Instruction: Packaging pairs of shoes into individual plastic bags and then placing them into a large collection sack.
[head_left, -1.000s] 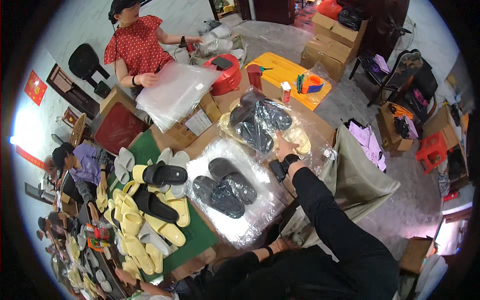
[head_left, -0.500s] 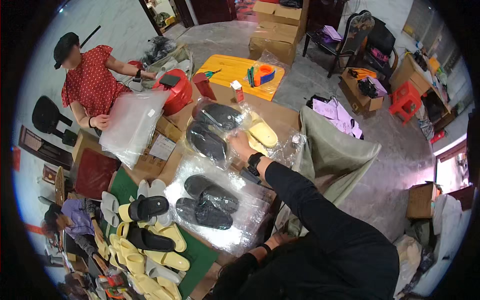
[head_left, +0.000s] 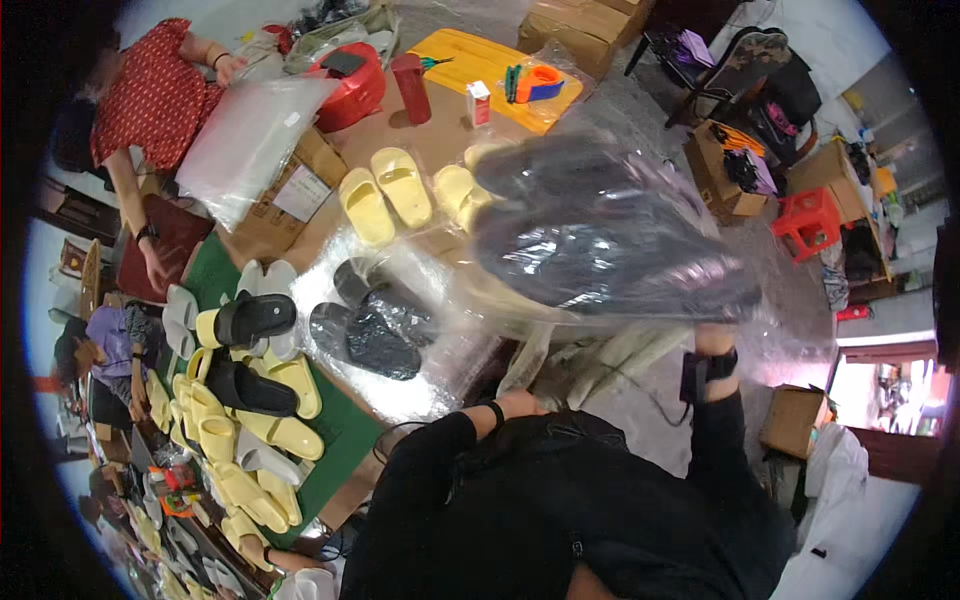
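Lifted now off the table (head_left: 330,215): bagged dark slippers (head_left: 600,235), raised high and blurred, above the yellow slippers (head_left: 385,190). Right hand (head_left: 712,338) probably clamped on the plastic, mostly hidden. Left hand (head_left: 525,403) low; grip cannot be told. Bagging seems finished.

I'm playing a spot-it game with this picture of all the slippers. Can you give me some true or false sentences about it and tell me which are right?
1. The right hand lifts a clear bag of dark slippers. True.
2. A pair of yellow slippers lies on the brown table. True.
3. The bag of black slippers on the table is in the left hand. False: it lies by itself, apart from that hand.
4. The person in the red top holds a yellow slipper. False: a big clear plastic bag lies by them.
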